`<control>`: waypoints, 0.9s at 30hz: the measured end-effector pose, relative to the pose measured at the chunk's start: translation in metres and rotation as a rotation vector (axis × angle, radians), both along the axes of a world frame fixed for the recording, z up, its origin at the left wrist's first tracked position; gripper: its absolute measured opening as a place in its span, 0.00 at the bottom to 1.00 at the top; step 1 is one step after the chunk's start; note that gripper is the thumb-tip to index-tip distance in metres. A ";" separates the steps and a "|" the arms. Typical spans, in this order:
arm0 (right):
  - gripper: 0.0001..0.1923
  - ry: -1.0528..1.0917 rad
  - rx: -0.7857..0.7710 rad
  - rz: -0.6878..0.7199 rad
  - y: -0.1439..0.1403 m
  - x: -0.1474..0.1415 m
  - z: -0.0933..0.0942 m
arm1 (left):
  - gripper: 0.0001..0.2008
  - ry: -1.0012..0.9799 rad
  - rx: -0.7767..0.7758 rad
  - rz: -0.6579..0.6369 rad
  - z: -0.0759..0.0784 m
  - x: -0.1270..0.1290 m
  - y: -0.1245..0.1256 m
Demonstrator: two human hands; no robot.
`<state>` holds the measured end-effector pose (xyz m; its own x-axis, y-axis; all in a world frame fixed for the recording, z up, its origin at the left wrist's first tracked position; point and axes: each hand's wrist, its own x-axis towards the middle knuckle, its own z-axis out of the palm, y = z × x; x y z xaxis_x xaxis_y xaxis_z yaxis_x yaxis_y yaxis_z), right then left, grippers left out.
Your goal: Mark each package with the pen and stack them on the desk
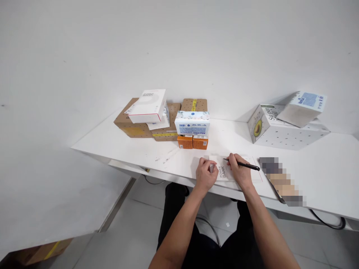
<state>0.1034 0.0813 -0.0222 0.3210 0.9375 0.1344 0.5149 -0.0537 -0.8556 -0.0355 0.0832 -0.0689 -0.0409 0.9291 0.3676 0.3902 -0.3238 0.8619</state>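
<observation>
A white power bank box [223, 172] lies flat near the table's front edge, its "POWER BANK" print facing up. At its left end, my left hand [206, 175] is closed, thumb and curled fingers gripping the box edge. My right hand [239, 170] rests over the box's middle and covers part of it. Between its fingers is a black pen [248, 165], with the tip pointing left above the box and the back end slanting out to the right.
Behind stand brown cartons [131, 127], another white power bank box [148, 106], a Manhua tissue pack [192, 123] and orange boxes [193, 142]. A white avocado-print box [288, 132] with a tissue pack [304, 108] on top is at right. A blurred-out item [282, 183] lies nearby.
</observation>
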 end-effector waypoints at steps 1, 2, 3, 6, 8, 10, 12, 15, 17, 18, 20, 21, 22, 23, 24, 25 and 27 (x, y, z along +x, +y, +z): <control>0.21 0.002 -0.002 0.005 0.000 0.000 0.000 | 0.08 -0.001 0.001 -0.002 0.000 0.000 0.000; 0.21 0.005 -0.004 0.010 0.000 0.001 -0.001 | 0.08 -0.001 0.001 -0.005 0.000 0.000 0.000; 0.21 0.013 -0.002 0.011 0.000 0.001 -0.001 | 0.08 -0.003 0.000 -0.006 -0.001 0.000 0.000; 0.21 0.063 0.025 -0.028 -0.002 0.001 -0.002 | 0.08 -0.004 -0.005 -0.006 0.000 -0.001 0.000; 0.21 0.113 0.062 -0.080 -0.005 0.000 -0.001 | 0.08 -0.006 -0.004 -0.006 0.001 -0.001 0.000; 0.20 0.171 0.113 -0.137 -0.008 -0.001 0.002 | 0.08 -0.011 -0.003 -0.007 0.002 -0.001 -0.001; 0.20 0.224 0.174 -0.202 -0.012 0.001 0.003 | 0.08 -0.020 -0.007 -0.009 0.003 -0.001 -0.001; 0.20 0.227 0.285 -0.342 -0.020 0.015 0.001 | 0.08 -0.023 -0.014 -0.010 0.003 -0.001 -0.001; 0.19 0.158 0.336 -0.453 -0.027 0.032 -0.002 | 0.07 -0.021 -0.008 -0.016 0.002 -0.002 -0.001; 0.18 0.114 0.343 -0.508 -0.031 0.042 -0.004 | 0.07 -0.018 -0.001 -0.019 0.002 -0.002 -0.001; 0.16 0.028 0.289 -0.563 -0.038 0.061 -0.008 | 0.08 -0.011 0.021 -0.019 0.002 -0.002 0.000; 0.17 -0.003 0.236 -0.556 -0.042 0.068 -0.010 | 0.09 -0.008 0.030 -0.013 0.001 -0.002 0.000; 0.17 -0.027 0.183 -0.532 -0.045 0.072 -0.011 | 0.11 -0.008 0.035 -0.003 0.001 -0.002 0.000; 0.18 -0.045 0.137 -0.497 -0.048 0.074 -0.012 | 0.13 -0.013 0.033 0.009 0.001 -0.002 0.001; 0.19 -0.058 0.101 -0.460 -0.050 0.074 -0.014 | 0.16 -0.024 0.022 0.025 0.001 -0.003 0.002; 0.20 -0.064 0.081 -0.427 -0.052 0.072 -0.016 | 0.18 -0.037 0.004 0.044 0.000 -0.005 0.003; 0.22 -0.062 0.070 -0.360 -0.053 0.067 -0.021 | 0.19 -0.065 -0.042 0.086 -0.001 -0.012 0.007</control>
<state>0.1705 0.0279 -0.0430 0.6178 0.7540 0.2233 0.5244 -0.1833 -0.8315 -0.0473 0.0900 -0.0698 -0.1441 0.9357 0.3221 0.3578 -0.2542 0.8985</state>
